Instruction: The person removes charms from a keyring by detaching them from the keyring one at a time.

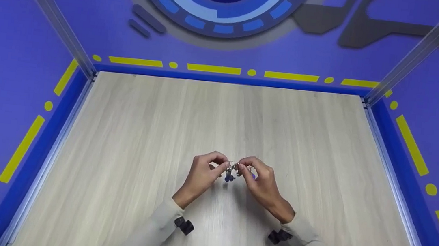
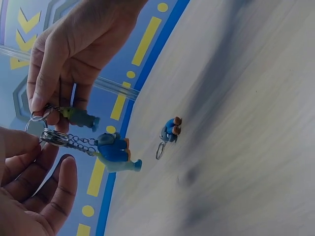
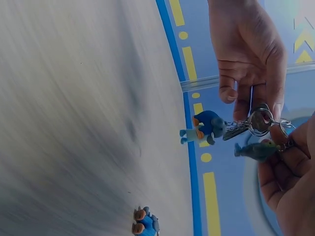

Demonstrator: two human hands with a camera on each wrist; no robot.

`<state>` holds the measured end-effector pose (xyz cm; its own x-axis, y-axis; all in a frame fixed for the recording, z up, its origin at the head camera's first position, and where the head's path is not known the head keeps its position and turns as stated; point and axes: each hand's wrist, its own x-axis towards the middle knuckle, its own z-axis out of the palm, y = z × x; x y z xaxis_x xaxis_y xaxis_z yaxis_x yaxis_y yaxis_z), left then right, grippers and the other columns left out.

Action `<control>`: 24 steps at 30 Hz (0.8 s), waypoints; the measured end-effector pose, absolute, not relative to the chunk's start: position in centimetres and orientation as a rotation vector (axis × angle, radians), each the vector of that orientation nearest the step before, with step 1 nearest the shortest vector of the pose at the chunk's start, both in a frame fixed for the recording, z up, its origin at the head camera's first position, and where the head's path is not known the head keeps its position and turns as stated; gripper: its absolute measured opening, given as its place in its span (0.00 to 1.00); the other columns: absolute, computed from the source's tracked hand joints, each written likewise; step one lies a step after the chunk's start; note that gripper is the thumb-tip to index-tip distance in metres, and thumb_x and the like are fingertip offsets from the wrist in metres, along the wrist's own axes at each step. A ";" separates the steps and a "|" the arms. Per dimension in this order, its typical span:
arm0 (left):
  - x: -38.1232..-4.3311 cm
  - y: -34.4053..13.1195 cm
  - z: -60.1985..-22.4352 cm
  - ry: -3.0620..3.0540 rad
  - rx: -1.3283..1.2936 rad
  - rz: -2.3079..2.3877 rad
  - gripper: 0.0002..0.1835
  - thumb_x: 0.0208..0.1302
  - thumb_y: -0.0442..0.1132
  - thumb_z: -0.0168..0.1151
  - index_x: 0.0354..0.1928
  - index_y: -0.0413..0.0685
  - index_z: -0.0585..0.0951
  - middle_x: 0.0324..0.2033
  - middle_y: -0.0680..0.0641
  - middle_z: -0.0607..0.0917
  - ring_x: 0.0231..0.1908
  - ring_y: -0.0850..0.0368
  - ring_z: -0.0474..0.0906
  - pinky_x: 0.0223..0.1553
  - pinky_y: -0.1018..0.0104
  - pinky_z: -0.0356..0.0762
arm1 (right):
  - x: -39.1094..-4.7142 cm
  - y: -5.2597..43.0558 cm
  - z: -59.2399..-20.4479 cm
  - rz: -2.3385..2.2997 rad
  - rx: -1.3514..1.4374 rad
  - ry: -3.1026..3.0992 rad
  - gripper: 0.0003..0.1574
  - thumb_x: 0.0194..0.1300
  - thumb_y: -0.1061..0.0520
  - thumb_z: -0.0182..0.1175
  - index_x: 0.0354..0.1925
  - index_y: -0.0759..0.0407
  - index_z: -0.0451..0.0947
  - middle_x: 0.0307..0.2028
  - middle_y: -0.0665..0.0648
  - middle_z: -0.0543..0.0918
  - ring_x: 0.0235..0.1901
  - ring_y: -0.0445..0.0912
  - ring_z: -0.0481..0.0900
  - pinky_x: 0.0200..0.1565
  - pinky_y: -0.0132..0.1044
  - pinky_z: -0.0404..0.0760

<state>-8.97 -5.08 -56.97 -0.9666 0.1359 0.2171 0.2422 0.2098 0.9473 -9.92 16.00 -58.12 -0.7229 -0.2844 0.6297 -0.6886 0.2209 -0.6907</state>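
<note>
My left hand [image 1: 202,178] pinches a bunch of metal key rings [image 2: 55,137] with chains, from which a blue figure [image 2: 113,147] with orange feet and a pale green figure [image 2: 120,164] hang. Facing it, my right hand [image 1: 264,184] pinches a split ring at the top of another keychain, whose small green fish-like figure [image 3: 258,150] dangles by the fingers. The rings of both hands meet, and whether they are linked is too small to tell. A separate blue figure keychain [image 2: 171,130] lies on the table, its ring beside it.
The light wood-grain table [image 1: 142,123] spreads under both hands. Blue panels with yellow marks [image 1: 213,69] and metal posts [image 1: 47,11] bound it at the back and sides. Black wrist cameras [image 1: 184,225] sit on both sleeves.
</note>
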 end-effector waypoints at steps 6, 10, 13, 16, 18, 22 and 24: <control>-9.3 -5.3 -56.9 -2.395 -0.419 -1.831 0.04 0.75 0.35 0.73 0.41 0.42 0.90 0.36 0.53 0.92 0.37 0.59 0.87 0.35 0.64 0.86 | -10.0 15.8 -58.0 1.489 0.910 -2.149 0.12 0.71 0.76 0.68 0.44 0.61 0.85 0.39 0.55 0.91 0.35 0.50 0.90 0.42 0.36 0.88; -9.6 -5.5 -56.5 -2.407 -0.504 -1.735 0.01 0.74 0.32 0.72 0.42 0.43 0.90 0.37 0.53 0.92 0.39 0.59 0.87 0.35 0.62 0.86 | -10.2 15.7 -57.8 1.470 0.932 -2.162 0.10 0.73 0.74 0.67 0.45 0.62 0.85 0.40 0.54 0.91 0.36 0.49 0.90 0.43 0.36 0.88; -9.8 -5.4 -56.4 -2.418 -0.581 -1.626 0.03 0.74 0.31 0.71 0.42 0.45 0.90 0.37 0.53 0.92 0.39 0.60 0.87 0.34 0.60 0.88 | -10.2 15.9 -57.9 1.432 0.936 -2.172 0.10 0.73 0.74 0.67 0.44 0.62 0.84 0.39 0.54 0.91 0.35 0.48 0.90 0.43 0.36 0.87; -9.9 -5.1 -56.4 -2.424 -0.624 -1.527 0.02 0.74 0.32 0.71 0.41 0.45 0.90 0.37 0.51 0.91 0.38 0.60 0.86 0.33 0.57 0.88 | -10.3 16.2 -58.0 1.404 0.923 -2.180 0.09 0.72 0.74 0.68 0.44 0.63 0.84 0.39 0.54 0.90 0.36 0.48 0.90 0.44 0.34 0.87; -9.9 -4.9 -56.5 -2.434 -0.633 -1.466 0.02 0.74 0.32 0.72 0.40 0.46 0.90 0.37 0.51 0.91 0.38 0.60 0.86 0.33 0.56 0.88 | -10.3 16.4 -58.2 1.393 0.909 -2.186 0.09 0.72 0.74 0.68 0.43 0.63 0.84 0.39 0.54 0.90 0.36 0.47 0.90 0.44 0.33 0.86; -9.6 -4.7 -56.7 -2.447 -0.640 -1.391 0.03 0.73 0.32 0.73 0.39 0.47 0.90 0.36 0.52 0.91 0.38 0.61 0.85 0.33 0.58 0.87 | -10.2 16.7 -58.6 1.391 0.904 -2.182 0.10 0.70 0.76 0.69 0.42 0.64 0.84 0.37 0.54 0.90 0.33 0.46 0.88 0.39 0.31 0.85; -9.7 -4.6 -56.8 -2.437 -0.638 -1.393 0.04 0.72 0.31 0.74 0.38 0.47 0.90 0.35 0.53 0.90 0.37 0.62 0.85 0.33 0.58 0.87 | -10.3 16.7 -58.6 1.406 0.904 -2.172 0.10 0.70 0.76 0.69 0.42 0.64 0.84 0.36 0.55 0.90 0.31 0.46 0.87 0.36 0.29 0.84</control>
